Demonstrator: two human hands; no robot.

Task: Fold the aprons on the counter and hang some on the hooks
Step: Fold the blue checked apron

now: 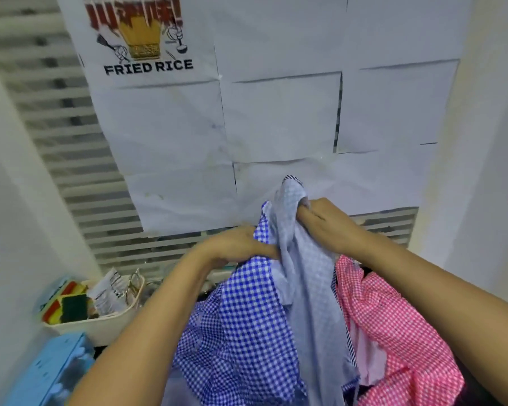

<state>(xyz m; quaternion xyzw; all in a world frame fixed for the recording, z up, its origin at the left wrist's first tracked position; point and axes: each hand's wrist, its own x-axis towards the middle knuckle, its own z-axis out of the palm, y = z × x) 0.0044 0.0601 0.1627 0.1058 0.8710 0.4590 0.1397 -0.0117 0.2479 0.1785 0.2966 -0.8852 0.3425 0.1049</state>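
Aprons [393,332] lie unfolded in a near-centre heap; the right hand [326,227] grips the lifted pale-blue apron [305,273], the left hand [235,247] pinches the blue-check apron [247,317] beside it, so folding and hanging both seem left to do.

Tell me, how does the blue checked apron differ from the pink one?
The blue checked apron has blue-and-white checks; the pink apron has pink-and-white. The left hand holds the blue one up; the right hand grips pale blue cloth, not the pink one. Both are crumpled gingham, unfolded.
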